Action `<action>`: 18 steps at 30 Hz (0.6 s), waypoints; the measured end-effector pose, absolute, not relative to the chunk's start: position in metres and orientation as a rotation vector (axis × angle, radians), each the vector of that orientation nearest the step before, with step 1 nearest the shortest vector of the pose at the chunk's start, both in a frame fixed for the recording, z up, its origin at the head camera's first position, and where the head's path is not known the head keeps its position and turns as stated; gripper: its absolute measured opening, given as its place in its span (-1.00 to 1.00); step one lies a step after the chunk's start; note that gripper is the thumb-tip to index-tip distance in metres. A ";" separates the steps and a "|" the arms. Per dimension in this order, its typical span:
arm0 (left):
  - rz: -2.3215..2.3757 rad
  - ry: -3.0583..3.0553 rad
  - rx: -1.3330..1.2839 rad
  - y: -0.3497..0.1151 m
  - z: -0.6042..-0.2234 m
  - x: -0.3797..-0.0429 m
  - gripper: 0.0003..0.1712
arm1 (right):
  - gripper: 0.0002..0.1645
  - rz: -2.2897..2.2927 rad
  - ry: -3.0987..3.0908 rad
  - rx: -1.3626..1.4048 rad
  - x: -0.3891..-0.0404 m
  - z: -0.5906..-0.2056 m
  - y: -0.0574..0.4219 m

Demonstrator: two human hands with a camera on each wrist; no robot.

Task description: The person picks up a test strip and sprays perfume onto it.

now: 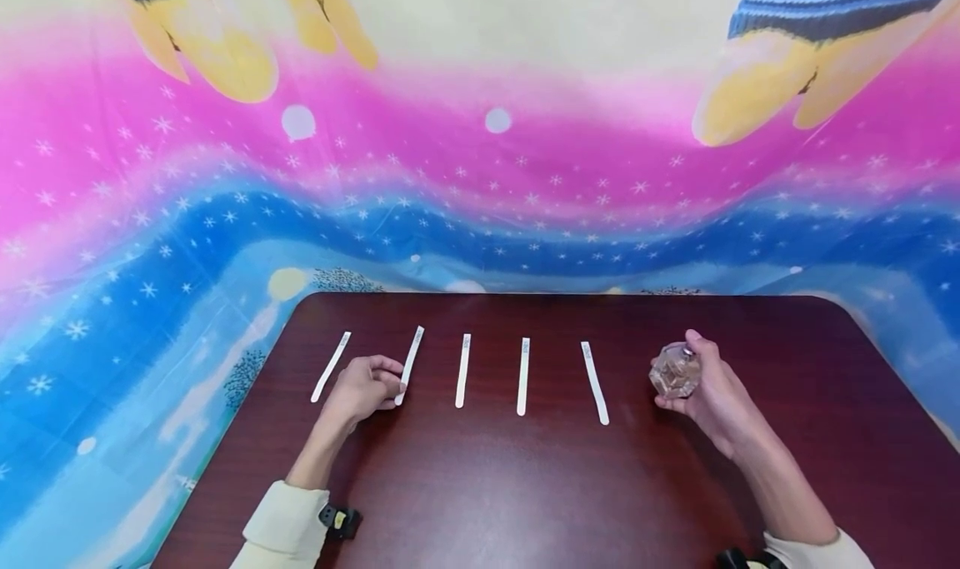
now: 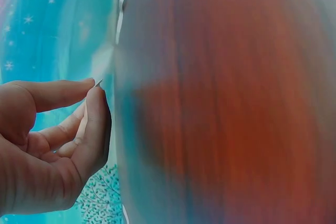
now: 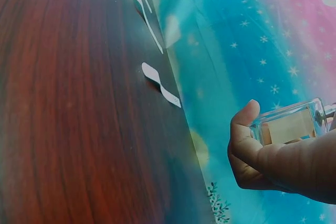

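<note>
Several white paper strips lie side by side in a row across the dark red table (image 1: 525,486). My left hand (image 1: 392,381) pinches the near end of the second strip from the left (image 1: 411,356) between thumb and forefinger; the left wrist view shows that pinch (image 2: 93,85) on the strip's tip (image 2: 98,82). To the right of the row, my right hand (image 1: 690,371) grips a small clear glass bottle (image 1: 675,371) and holds it just above the table. In the right wrist view the bottle (image 3: 291,124) sits between thumb and fingers of that hand (image 3: 273,142).
Other strips lie at the far left (image 1: 331,366), the middle (image 1: 463,371), right of middle (image 1: 522,376) and nearest the bottle (image 1: 595,383). A bright pink and blue patterned cloth (image 1: 480,177) surrounds the table. The table's far edge runs just behind the strips.
</note>
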State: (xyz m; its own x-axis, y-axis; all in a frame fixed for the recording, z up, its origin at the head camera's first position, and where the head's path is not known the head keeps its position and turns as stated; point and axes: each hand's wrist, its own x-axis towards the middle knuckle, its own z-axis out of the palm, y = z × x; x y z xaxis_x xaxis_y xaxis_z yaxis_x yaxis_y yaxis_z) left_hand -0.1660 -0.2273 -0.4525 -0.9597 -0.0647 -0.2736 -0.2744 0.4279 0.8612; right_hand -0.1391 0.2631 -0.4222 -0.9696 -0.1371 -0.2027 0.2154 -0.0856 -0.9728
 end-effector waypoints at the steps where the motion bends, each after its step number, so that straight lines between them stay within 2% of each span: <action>1: 1.578 2.463 -0.291 -0.225 -0.452 -0.166 -0.69 | -0.47 -2.154 1.941 0.087 -0.139 -0.422 0.262; 18: 1.900 2.161 -0.230 -0.177 -0.444 -0.171 -0.60 | -0.37 -2.082 1.963 0.131 -0.147 -0.417 0.243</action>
